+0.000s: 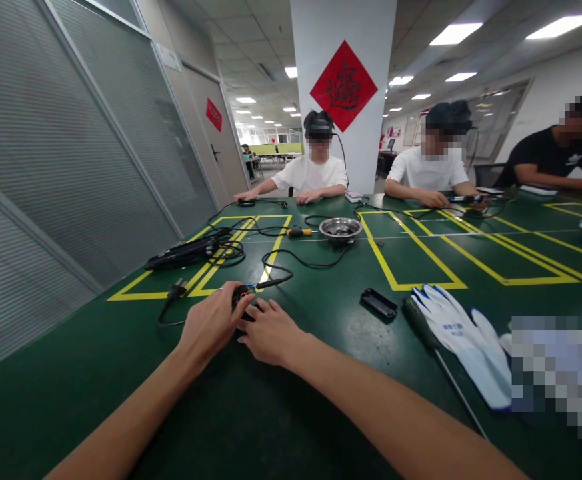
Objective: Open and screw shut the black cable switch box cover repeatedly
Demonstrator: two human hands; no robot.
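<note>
My left hand [211,323] and my right hand [269,331] meet over a small dark device [243,293] on the green table [291,400]. Both hands have their fingers curled on it, and most of the device is hidden under them. A black cable [291,263] runs from the device toward the middle of the table. Coloured parts show at the device's far end, too small to name.
A black flat case [379,303], a white glove [463,337] and a screwdriver shaft [458,390] lie to the right. Further off are a metal bowl [340,229], a yellow-handled tool [298,232] and a power strip [185,252]. Three people sit across the table.
</note>
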